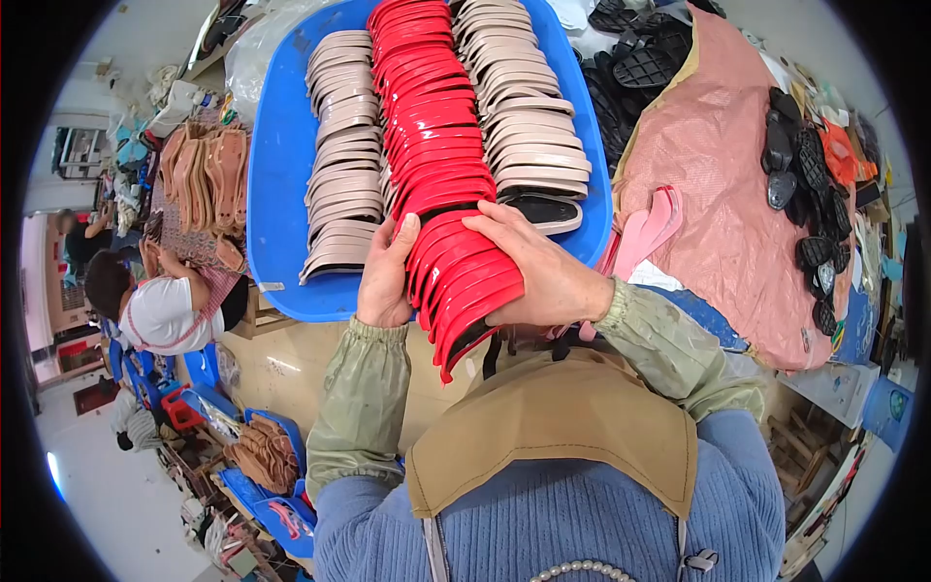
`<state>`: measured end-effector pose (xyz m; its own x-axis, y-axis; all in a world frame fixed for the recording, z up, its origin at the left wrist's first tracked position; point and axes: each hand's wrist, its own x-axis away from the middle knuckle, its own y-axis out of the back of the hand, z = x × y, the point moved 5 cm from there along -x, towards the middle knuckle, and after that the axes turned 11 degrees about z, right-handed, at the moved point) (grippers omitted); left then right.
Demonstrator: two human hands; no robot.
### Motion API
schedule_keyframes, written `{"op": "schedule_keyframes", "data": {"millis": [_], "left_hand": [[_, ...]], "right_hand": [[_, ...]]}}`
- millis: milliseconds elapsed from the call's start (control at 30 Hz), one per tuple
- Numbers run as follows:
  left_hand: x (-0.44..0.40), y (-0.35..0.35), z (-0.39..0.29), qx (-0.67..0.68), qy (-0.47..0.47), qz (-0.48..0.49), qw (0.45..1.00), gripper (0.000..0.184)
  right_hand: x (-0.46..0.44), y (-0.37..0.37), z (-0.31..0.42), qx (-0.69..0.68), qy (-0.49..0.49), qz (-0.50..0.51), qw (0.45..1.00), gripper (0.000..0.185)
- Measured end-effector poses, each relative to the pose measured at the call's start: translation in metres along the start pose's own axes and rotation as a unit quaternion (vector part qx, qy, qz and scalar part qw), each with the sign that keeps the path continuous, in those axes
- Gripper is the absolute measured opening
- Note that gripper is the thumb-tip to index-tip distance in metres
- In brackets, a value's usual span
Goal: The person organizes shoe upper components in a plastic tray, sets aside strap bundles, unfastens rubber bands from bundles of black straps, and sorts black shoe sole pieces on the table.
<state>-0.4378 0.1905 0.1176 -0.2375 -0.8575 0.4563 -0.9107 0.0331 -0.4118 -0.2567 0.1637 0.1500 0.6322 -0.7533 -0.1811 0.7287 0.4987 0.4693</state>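
Note:
A bundle of glossy red shoe insoles (461, 276), stacked face to face, is held at the near edge of a blue plastic tub (281, 184). My left hand (386, 276) presses against the left side of the bundle, thumb upright. From the right, my right hand (551, 274) wraps it with fingers across the top edges. Behind the bundle, a long row of red insoles (427, 107) runs through the tub's middle. Rows of beige insoles flank it on the left (341, 175) and right (529, 126); the nearest right one shows a black face.
A pink woven sheet (722, 194) covers the surface at right, with pink insoles (648, 228) and black soles (810, 184) on it. Brown insoles (204, 175) stand at left, near a seated person in white (165, 306). Blue bins (247, 485) sit lower left.

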Motion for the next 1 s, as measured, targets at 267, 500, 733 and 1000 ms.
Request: {"op": "schedule_keyframes", "data": {"millis": [267, 500, 733, 1000], "left_hand": [[-0.002, 0.006, 0.005, 0.012, 0.000, 0.008, 1.000, 0.060], [0.005, -0.006, 0.001, -0.008, -0.002, 0.056, 0.998, 0.066], [0.009, -0.012, -0.008, -0.033, -0.028, 0.062, 0.997, 0.078], [0.009, 0.002, -0.005, 0.001, -0.062, -0.024, 0.998, 0.083]], "right_hand": [[0.002, 0.000, 0.011, 0.015, 0.000, -0.005, 1.000, 0.088], [0.002, 0.005, 0.006, 0.018, 0.027, -0.005, 0.999, 0.086], [-0.001, 0.007, -0.005, -0.069, 0.046, -0.001, 0.997, 0.085], [0.055, 0.056, -0.027, -0.350, -0.142, 0.121, 0.918, 0.086]]}}
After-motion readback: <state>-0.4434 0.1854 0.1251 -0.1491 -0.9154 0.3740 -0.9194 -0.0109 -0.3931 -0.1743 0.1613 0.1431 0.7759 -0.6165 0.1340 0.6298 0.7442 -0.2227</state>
